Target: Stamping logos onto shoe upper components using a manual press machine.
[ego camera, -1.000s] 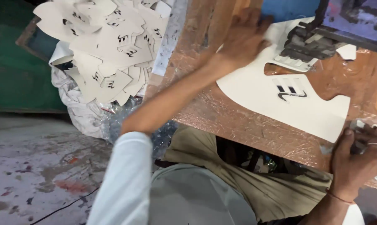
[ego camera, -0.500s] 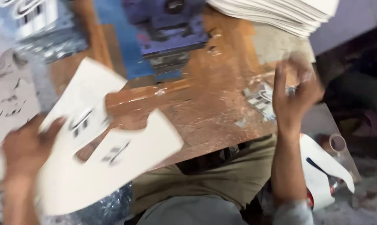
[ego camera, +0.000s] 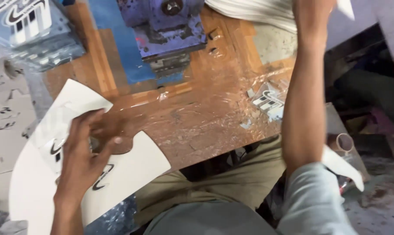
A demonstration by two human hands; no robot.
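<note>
Nearest the camera, the left hand (ego camera: 81, 161) lies flat on a white cut sheet (ego camera: 35, 182) shaped like a wide curved horseshoe, its fingers (ego camera: 102, 150) spread apart across the inner notch and over the black printed marks; pressing from above like this pins the thin piece so it cannot slide, and it appears to be more than one sheet stacked together. The sheet rests half on the near left corner of the wooden surface (ego camera: 197, 126) and half overhanging the person's lap, within easy reach. The surface is covered with clear shiny film, wrinkled near its right edge where small printed scraps (ego camera: 266, 102) sit under or on it. Beyond this, a blue metal machine (ego camera: 170, 30) stands at the back centre, facing the bare work area. Farthest off, the right hand (ego camera: 312, 11) reaches up to the stack of white sheets (ego camera: 253, 11) at the back right edge; it is cut off by the picture's top, so whether it is closed on a sheet cannot be told.
</note>
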